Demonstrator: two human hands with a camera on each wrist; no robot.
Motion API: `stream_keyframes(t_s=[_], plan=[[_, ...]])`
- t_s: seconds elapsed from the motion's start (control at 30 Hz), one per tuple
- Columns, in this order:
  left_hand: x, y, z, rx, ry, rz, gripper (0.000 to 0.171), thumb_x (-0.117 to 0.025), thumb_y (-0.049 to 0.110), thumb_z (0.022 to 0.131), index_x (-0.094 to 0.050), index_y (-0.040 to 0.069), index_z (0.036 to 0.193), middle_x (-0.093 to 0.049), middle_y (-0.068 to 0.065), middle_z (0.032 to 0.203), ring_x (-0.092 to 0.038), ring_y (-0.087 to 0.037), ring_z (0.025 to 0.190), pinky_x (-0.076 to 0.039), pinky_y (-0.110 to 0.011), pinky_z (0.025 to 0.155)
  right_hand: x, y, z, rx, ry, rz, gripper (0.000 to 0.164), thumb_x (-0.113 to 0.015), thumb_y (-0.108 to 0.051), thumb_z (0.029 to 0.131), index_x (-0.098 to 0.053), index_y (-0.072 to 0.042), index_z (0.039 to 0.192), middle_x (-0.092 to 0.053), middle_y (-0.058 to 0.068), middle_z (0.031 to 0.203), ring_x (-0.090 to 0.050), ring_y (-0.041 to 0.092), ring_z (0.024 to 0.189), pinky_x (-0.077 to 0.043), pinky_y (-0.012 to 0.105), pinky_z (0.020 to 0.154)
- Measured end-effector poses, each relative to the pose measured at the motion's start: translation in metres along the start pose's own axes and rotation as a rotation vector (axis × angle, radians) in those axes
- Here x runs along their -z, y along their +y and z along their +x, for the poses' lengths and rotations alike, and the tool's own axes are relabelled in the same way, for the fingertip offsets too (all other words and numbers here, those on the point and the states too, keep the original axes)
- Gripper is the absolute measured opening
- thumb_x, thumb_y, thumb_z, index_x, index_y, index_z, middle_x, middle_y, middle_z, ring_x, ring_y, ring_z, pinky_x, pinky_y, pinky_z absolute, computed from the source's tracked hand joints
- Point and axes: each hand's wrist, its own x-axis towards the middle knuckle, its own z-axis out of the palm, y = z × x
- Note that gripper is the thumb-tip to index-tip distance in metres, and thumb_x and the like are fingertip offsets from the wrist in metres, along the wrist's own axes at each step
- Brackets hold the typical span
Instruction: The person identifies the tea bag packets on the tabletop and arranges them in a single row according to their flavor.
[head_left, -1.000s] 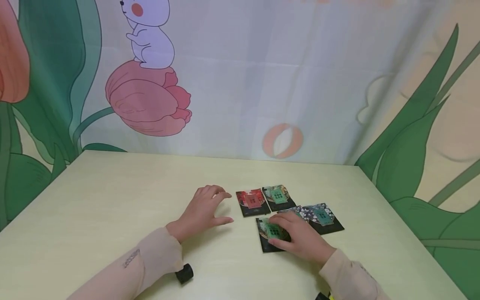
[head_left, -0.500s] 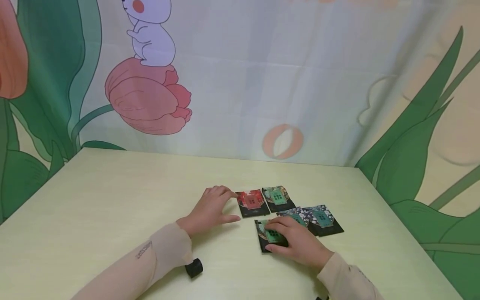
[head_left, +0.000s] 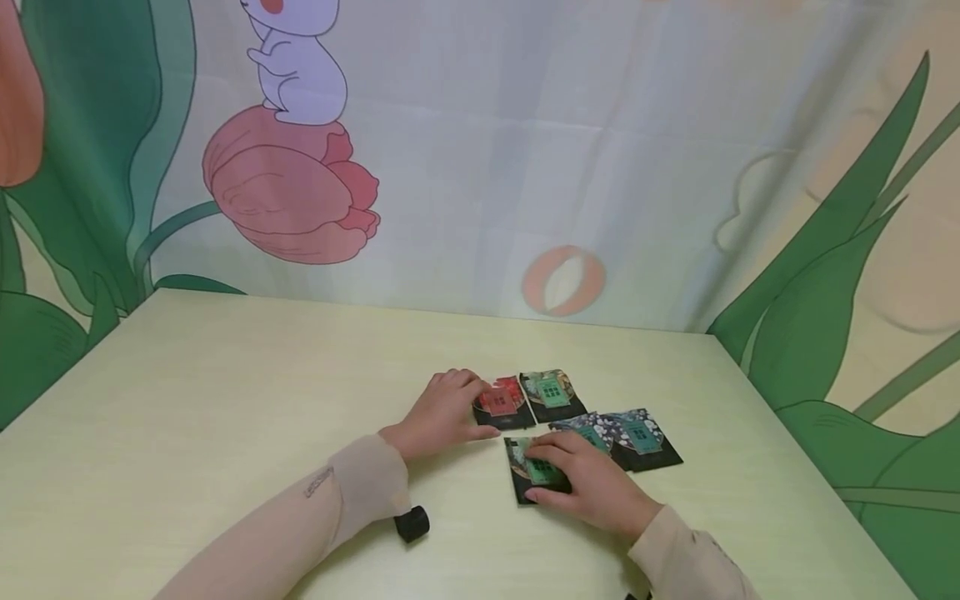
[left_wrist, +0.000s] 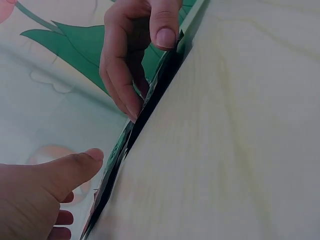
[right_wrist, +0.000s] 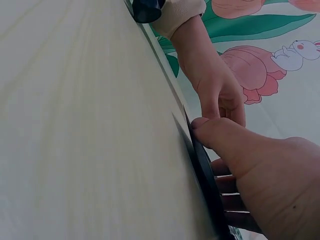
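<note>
Several flat, dark packets with printed fronts lie on the table in the head view. My left hand [head_left: 444, 414] is at the left edge of the red packet [head_left: 501, 402], its fingertips over that edge and its thumb held apart. My right hand [head_left: 596, 483] holds the front green packet [head_left: 517, 479], covering its right part with thumb at the near edge and fingers on top. In the right wrist view the thumb [right_wrist: 220, 132] meets the packet's dark edge [right_wrist: 207, 187]. Behind lies another green packet [head_left: 553, 395]. Two blue floral packets [head_left: 641, 440] overlap beside my right hand, one partly hidden.
The pale table [head_left: 285, 375] reaches back to a curtain [head_left: 465, 167] printed with flowers and a white animal. A black wrist device [head_left: 412, 523] hangs beneath the left sleeve [head_left: 330, 500].
My left hand has moved right, from beside the red packet onto its left edge. The right hand has stayed on the front green packet, almost still.
</note>
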Motion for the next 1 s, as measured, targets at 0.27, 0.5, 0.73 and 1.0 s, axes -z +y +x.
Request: stream_keyframes(t_s=[0.27,0.5,0.73,1.0], plan=[[-0.0064,0.0009,0.0082,0.014,-0.007,0.019,0.067,-0.074,0.048,0.08,-0.057,0.006,0.129,-0.059,-0.01,0.122,-0.052,-0.028,0.116,-0.037,-0.045,0.105,-0.0007,0.0006,0.0025,0.019,0.002,-0.007,0.053,-0.059,-0.057,0.087,-0.064,-0.02,0.125,-0.058,-0.003,0.128,-0.053,0.018,0.121,-0.046,0.04,0.102],[-0.0068,0.0035,0.009,0.034,-0.043,0.011,0.064,-0.073,0.047,0.081,-0.059,0.005,0.127,-0.059,-0.01,0.121,-0.053,-0.028,0.113,-0.038,-0.045,0.104,0.0002,-0.0004,0.002,0.049,0.015,-0.008,0.052,-0.059,-0.056,0.089,-0.064,-0.017,0.124,-0.059,-0.002,0.126,-0.054,0.018,0.12,-0.047,0.04,0.101],[-0.0079,0.0035,0.0095,0.025,-0.056,0.029,0.054,-0.072,0.046,0.082,-0.064,0.007,0.119,-0.059,-0.009,0.118,-0.053,-0.027,0.11,-0.038,-0.045,0.103,-0.0016,0.0008,0.001,0.047,0.021,-0.007,0.052,-0.058,-0.056,0.089,-0.064,-0.018,0.124,-0.059,-0.003,0.127,-0.053,0.018,0.12,-0.046,0.04,0.101],[-0.0102,0.0015,0.0098,0.027,-0.063,0.041,0.051,-0.071,0.046,0.083,-0.065,0.009,0.118,-0.059,-0.007,0.117,-0.053,-0.026,0.11,-0.037,-0.044,0.103,-0.001,0.0026,-0.0008,0.036,0.017,-0.011,0.051,-0.059,-0.056,0.088,-0.064,-0.019,0.124,-0.058,-0.003,0.127,-0.054,0.018,0.12,-0.047,0.04,0.1]])
